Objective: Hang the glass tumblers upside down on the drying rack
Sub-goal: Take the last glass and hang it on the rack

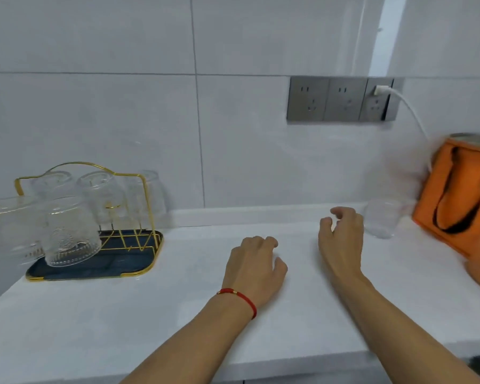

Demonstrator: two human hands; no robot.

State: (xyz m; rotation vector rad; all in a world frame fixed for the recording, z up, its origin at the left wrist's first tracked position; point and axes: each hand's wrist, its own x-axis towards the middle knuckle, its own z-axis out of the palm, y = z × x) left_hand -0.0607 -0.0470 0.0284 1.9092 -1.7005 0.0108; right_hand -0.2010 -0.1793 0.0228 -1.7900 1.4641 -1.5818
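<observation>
A gold wire drying rack [147,195] stands on a dark blue tray [139,266] at the left of the white counter. Several clear glass tumblers [70,231] hang upside down on its pegs. One more clear tumbler [381,220] stands upright on the counter at the right, near the wall. My right hand [341,239] is just left of that tumbler, fingers spread and curled, not touching it. My left hand [254,268], with a red cord on the wrist, rests on the counter with fingers curled under and nothing in it.
An orange bag [460,195] sits at the right edge, close behind the lone tumbler. A grey socket strip [341,98] is on the tiled wall, with a white cable [413,112] running down behind the bag. The counter's front edge [261,368] runs below my forearms.
</observation>
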